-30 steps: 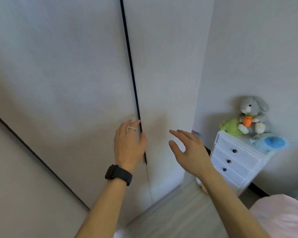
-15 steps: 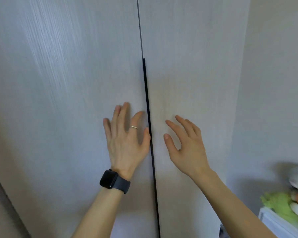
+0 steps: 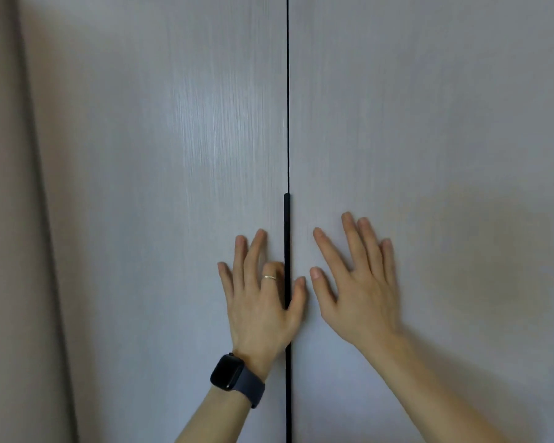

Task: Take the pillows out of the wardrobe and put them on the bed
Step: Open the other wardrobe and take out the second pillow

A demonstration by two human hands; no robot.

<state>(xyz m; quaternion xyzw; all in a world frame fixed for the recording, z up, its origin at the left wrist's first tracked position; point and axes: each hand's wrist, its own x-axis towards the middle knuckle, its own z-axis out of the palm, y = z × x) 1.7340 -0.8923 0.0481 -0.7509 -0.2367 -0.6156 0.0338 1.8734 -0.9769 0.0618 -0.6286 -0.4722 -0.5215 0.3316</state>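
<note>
Black handle strip (image 3: 287, 225) is pinched by thumb and curled forefinger of the left hand (image 3: 259, 305); the right hand (image 3: 362, 298) lies flat, empty, on the right wardrobe door (image 3: 429, 123). Pillows are unseen, presumably inside: a steady outward pull looks best.

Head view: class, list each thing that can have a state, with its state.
left door: closed.
right door: closed.
left hand: spread on left door, thumb across handle; grip unclear.
right hand: open, flat against right door.
watch: on left wrist, screen dark.
</note>
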